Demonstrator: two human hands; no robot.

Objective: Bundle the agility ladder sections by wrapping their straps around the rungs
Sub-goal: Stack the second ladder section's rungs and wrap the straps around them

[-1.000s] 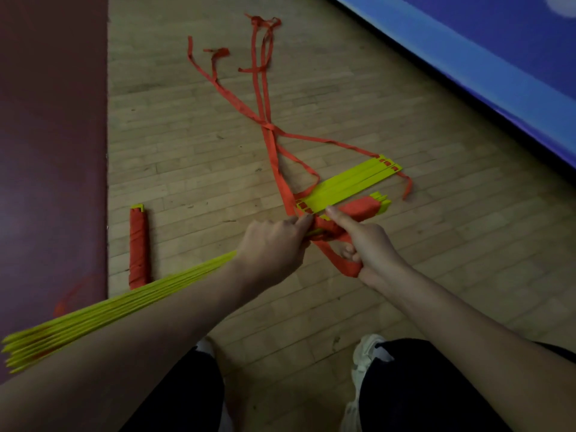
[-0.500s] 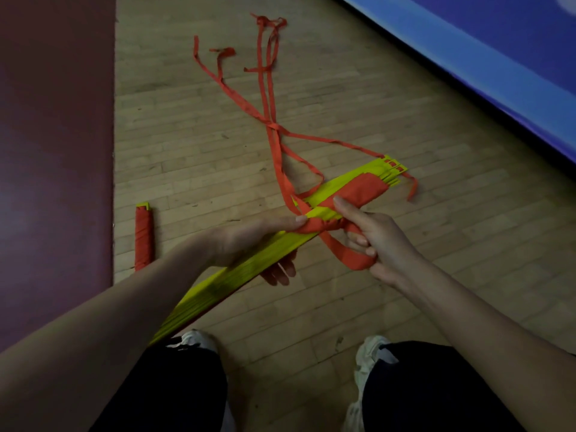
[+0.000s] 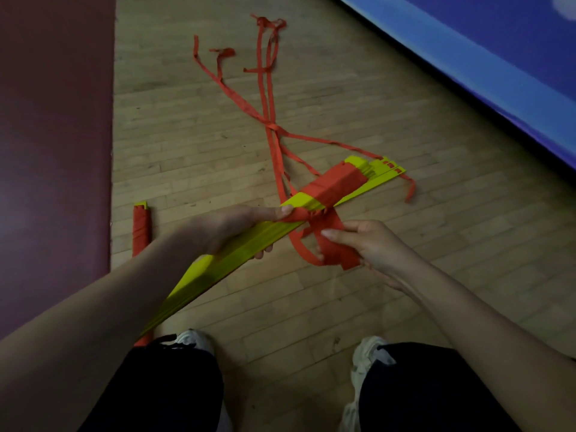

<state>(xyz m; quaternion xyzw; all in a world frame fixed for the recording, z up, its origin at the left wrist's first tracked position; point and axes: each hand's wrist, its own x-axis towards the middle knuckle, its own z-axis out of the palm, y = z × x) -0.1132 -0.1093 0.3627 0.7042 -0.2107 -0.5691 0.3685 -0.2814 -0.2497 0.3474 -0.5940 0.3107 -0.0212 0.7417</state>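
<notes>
Wooden floor [image 3: 405,275] fills most of the shot, and the stack of yellow rungs [image 3: 237,260] is held above it, mid-frame. Biggest worry imo: the far rungs sit stepped at the tip, so if the wrap goes slack the stack could fan out. The loose straps [image 3: 271,98] trailing to the upper middle also look tangled enough to snag. The long axis runs diagonally, near end lower left by the shoe, far end pointing upper right. Left hand [image 3: 230,226] is curled round the stack, thumb pinning the red wrap. Right hand [image 3: 371,244], just right of it, has its fingers closed on bunched strap slack. A finished bundle [image 3: 141,229] lies at the wood's left edge.
</notes>
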